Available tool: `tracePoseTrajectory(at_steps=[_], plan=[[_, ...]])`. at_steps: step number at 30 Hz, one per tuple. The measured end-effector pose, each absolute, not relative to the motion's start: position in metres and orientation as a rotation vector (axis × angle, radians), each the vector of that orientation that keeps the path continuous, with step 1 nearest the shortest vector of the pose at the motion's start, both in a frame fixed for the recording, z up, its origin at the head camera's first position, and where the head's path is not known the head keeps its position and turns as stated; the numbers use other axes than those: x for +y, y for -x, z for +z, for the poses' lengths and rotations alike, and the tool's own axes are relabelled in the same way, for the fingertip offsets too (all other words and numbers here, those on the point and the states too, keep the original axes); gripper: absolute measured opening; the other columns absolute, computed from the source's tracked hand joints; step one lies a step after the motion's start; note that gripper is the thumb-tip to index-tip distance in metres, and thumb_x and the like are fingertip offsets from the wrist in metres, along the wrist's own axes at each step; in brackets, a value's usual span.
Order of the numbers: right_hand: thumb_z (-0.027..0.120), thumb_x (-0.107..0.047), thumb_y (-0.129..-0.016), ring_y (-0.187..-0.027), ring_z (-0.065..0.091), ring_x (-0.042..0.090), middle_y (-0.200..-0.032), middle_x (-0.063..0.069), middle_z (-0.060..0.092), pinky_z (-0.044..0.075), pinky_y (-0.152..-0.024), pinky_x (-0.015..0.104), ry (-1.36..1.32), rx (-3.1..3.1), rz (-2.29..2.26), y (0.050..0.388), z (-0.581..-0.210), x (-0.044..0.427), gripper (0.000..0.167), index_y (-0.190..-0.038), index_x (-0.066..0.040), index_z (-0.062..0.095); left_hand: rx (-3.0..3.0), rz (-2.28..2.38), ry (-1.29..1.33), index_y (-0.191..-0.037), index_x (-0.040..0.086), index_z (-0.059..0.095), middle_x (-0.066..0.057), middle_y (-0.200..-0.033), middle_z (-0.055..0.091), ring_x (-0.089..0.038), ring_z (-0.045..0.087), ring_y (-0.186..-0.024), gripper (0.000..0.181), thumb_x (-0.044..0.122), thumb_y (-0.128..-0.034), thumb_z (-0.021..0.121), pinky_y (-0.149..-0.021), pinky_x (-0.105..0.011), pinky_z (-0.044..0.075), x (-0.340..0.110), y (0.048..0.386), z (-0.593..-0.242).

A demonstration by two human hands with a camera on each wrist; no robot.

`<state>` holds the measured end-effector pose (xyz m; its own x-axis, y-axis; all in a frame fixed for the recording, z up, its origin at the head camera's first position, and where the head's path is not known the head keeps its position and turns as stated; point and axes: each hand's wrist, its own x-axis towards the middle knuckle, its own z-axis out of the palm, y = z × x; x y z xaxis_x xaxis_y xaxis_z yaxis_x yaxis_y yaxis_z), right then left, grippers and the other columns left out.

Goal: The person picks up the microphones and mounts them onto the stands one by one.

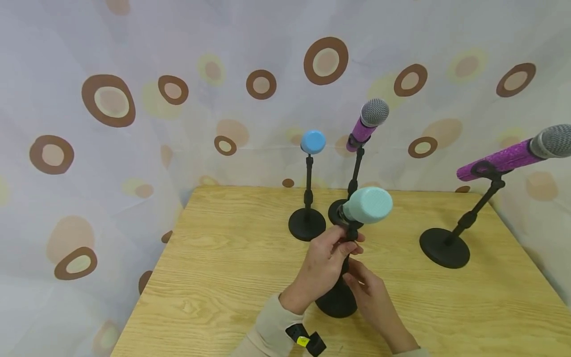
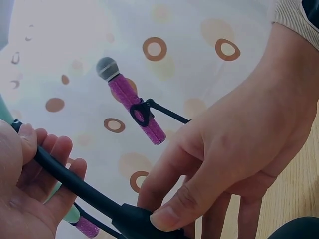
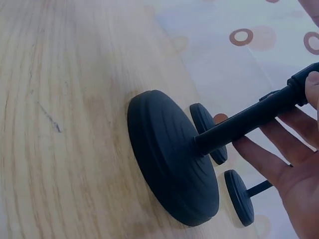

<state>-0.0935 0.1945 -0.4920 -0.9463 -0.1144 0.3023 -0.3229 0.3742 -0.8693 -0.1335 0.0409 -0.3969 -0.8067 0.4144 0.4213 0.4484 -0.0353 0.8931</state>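
Note:
Both hands are on a black microphone stand (image 1: 336, 300), whose round base is low on the wooden table. Its top carries a mint-green microphone (image 1: 369, 205), with the flat handle end toward the head camera. My left hand (image 1: 318, 265) pinches the upper pole just below the microphone. Lower down, my right hand (image 1: 372, 297) has its thumb and fingers round the collar (image 2: 142, 221) in the middle of the pole. The right wrist view shows the right hand's fingers (image 3: 264, 159) under the pole and the thick base (image 3: 169, 159) beyond them.
Behind stand a black stand with a light-blue-ended microphone (image 1: 313, 142) and another with a purple microphone (image 1: 362, 130). A glittery purple microphone (image 1: 504, 159) leans on a stand at the right. A patterned cloth (image 1: 267, 39) hangs behind the wooden table (image 1: 214, 258).

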Motion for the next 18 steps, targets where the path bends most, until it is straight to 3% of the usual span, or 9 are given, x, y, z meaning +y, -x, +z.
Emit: tracePoseTrajectory(at_steps=[7, 18], plan=[[0.063, -0.003, -0.095, -0.103, 0.065, 0.001, -0.113, 0.006, 0.070, 0.060, -0.076, 0.026, -0.408, -2.409, 1.468, 0.0948, -0.4946, 0.1907, 0.035, -0.128, -0.011, 0.057, -2.118, -2.005, 1.007, -0.114, 0.007, 0.064, -0.013, -0.110, 0.069, -0.017, 0.072, -0.094, 0.019, 0.017, -0.0985, 0.058, -0.088, -0.024, 0.057, 0.0410, 0.1338, -0.3988], [0.068, 0.000, -0.091, -0.093, 0.072, 0.018, -0.108, 0.009, 0.069, 0.061, -0.074, 0.026, -0.341, -2.457, 1.434, 0.1007, -0.4911, 0.1853, 0.031, -0.119, -0.007, 0.058, -2.099, -2.003, 0.987, -0.113, 0.007, 0.066, -0.014, -0.109, 0.069, -0.018, 0.073, -0.094, 0.019, 0.016, -0.0978, 0.059, -0.089, -0.025, 0.057, 0.0409, 0.1326, -0.3978]])
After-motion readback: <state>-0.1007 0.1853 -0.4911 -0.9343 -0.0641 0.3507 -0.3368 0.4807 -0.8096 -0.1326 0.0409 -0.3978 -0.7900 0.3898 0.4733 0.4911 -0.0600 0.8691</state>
